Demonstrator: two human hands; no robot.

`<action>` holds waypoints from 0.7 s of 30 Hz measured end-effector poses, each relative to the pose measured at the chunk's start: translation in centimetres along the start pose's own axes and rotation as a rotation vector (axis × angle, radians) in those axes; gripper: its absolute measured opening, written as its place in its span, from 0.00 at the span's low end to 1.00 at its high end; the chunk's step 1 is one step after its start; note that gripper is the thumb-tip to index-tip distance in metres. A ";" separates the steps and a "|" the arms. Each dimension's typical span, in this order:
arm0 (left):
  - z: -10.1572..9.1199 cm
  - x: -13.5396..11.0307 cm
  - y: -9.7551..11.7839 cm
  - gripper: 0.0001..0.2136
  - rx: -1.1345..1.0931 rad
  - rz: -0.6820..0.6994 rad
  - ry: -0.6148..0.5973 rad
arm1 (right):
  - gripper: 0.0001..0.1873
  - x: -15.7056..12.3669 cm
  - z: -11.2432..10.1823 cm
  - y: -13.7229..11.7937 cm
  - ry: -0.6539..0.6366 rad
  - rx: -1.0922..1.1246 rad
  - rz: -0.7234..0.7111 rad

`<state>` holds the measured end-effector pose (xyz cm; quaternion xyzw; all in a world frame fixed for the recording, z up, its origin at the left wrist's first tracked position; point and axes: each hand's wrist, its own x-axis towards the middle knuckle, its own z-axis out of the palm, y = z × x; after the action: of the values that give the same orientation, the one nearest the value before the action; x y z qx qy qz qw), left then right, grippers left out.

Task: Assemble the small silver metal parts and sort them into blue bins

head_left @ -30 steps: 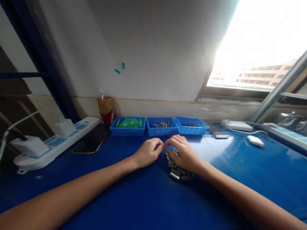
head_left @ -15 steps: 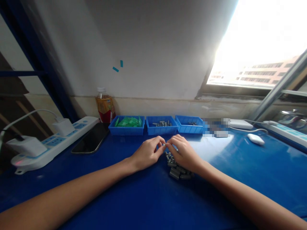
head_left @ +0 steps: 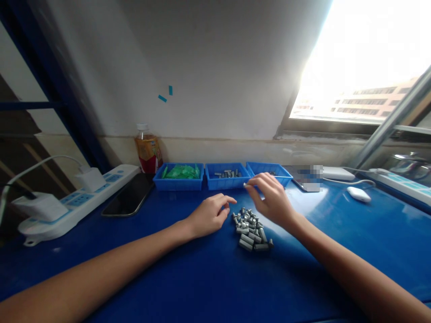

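My right hand [head_left: 272,197] is raised between the pile and the bins, thumb and fingertips pinching a small shiny metal piece [head_left: 245,184] too small to identify. My left hand [head_left: 209,216] hovers at or rests on the table, left of the pile; its index finger is stretched out and its thumb is apart, with nothing seen in it. Between and below the hands lies a pile of grey metal parts [head_left: 248,228], with short screw-like pieces at the back and longer hexagonal ones in front. Behind it, the middle blue bin [head_left: 227,183] holds several metal pieces.
A blue bin [head_left: 178,185] with green bags stands left; the right blue bin [head_left: 286,179], partly behind my hand, holds small parts. A bottle [head_left: 148,150], phone [head_left: 128,195] and power strip [head_left: 77,202] are at left. A white case [head_left: 358,194] and cables lie right.
My hands have parted. The right one moved up and right with the small metal piece, uncovering the pile. The left stayed about where it was, its index finger now extended.
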<state>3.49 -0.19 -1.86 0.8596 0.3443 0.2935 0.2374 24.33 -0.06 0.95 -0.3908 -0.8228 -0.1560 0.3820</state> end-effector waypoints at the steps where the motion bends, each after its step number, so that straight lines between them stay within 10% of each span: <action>1: 0.1 0.0 -0.1 0.12 0.035 0.010 -0.013 | 0.10 0.2 -0.2 1.2 0.057 -0.065 0.071; 8: 0.1 -0.3 -0.1 0.06 0.121 0.016 -0.061 | 0.18 -0.9 0.1 6.0 -0.074 -0.337 0.413; 15: 0.2 0.3 -0.3 0.08 -0.075 -0.128 0.117 | 0.09 -1.3 1.1 -1.0 -0.210 0.038 0.132; 21: 0.1 0.5 -0.8 0.11 -0.367 -0.182 0.165 | 0.06 -1.4 1.8 -3.8 -0.154 0.136 0.171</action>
<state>3.48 0.73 -2.24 0.7404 0.3795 0.3981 0.3864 21.07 -2.20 -1.12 -0.4438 -0.8220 -0.0363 0.3550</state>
